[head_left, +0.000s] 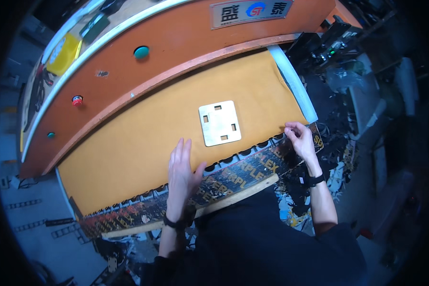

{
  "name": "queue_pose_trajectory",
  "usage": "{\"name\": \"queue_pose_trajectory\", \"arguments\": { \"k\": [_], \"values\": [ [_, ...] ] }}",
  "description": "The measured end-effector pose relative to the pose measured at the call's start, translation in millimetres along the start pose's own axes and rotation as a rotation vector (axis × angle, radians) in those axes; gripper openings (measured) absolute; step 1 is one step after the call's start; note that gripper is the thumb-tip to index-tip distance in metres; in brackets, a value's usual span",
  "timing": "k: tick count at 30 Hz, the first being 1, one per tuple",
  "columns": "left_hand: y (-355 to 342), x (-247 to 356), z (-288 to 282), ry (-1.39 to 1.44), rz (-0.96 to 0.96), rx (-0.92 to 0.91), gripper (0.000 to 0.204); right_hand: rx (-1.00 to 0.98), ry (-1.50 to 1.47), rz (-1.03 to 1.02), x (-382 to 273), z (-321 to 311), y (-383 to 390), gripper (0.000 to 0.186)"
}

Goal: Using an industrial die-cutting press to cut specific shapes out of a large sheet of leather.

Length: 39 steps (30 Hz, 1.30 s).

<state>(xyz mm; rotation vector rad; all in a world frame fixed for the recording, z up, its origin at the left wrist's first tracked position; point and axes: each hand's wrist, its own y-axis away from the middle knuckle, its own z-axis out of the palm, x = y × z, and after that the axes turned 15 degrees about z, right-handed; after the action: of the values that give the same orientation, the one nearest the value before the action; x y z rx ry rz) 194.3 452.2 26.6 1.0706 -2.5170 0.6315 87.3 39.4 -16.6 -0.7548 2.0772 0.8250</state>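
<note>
A tan leather-like sheet (128, 148) lies spread over the work surface of an orange machine. On it rests a flat pale plate (219, 124) with rounded corners and several small rectangular cutouts. My left hand (181, 169) is at the sheet's near edge, left of the plate, with fingers stretched out and nothing in them. At the sheet's right near corner, my right hand (300, 139) has thumb and fingertips pinched together. Whether they grip anything is too small to tell. Both wrists wear dark bands.
The orange machine panel (176, 59) rises behind the sheet, with a green button (141, 52) and a red knob (77, 100). A dark printed board (233, 178) runs along the near edge. A yellow tray (64, 53) sits on top, far left. Scraps (291, 212) litter the floor.
</note>
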Motion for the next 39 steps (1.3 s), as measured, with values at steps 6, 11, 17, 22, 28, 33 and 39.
{"name": "queue_pose_trajectory", "arguments": {
  "k": [6, 11, 17, 22, 28, 33, 39],
  "values": [
    [-19.7, -3.4, 13.0, -0.001, -0.331, 0.065, 0.074, -0.179, 0.053, -0.221, -13.0, 23.0, -3.0, 0.024],
    [-20.1, 6.3, -5.3, 0.012, -0.490, 0.045, 0.071, -0.364, 0.104, -0.254, -39.7, 92.6, 4.3, 0.052],
    [-37.9, -14.0, 58.4, 0.180, -0.221, -0.094, 0.097, -0.317, 0.316, -0.040, -53.3, 134.3, 5.8, 0.077],
    [-64.0, -27.1, 99.6, 0.330, -0.170, -0.108, 0.123, -0.257, 0.251, -0.177, -31.8, 144.6, 9.5, 0.071],
    [-53.6, -6.7, 120.7, 0.233, -0.095, -0.056, 0.127, -0.310, 0.127, -0.170, -20.8, 121.0, 3.3, 0.059],
    [-64.4, 47.9, 159.7, 0.239, -0.097, 0.000, 0.129, -0.305, 0.219, -0.175, -1.2, 60.4, -18.2, 0.061],
    [-100.3, 118.6, 205.1, 0.370, -0.075, 0.062, 0.125, -0.306, 0.172, -0.177, 35.0, -15.5, -54.3, 0.064]
  ]
}}
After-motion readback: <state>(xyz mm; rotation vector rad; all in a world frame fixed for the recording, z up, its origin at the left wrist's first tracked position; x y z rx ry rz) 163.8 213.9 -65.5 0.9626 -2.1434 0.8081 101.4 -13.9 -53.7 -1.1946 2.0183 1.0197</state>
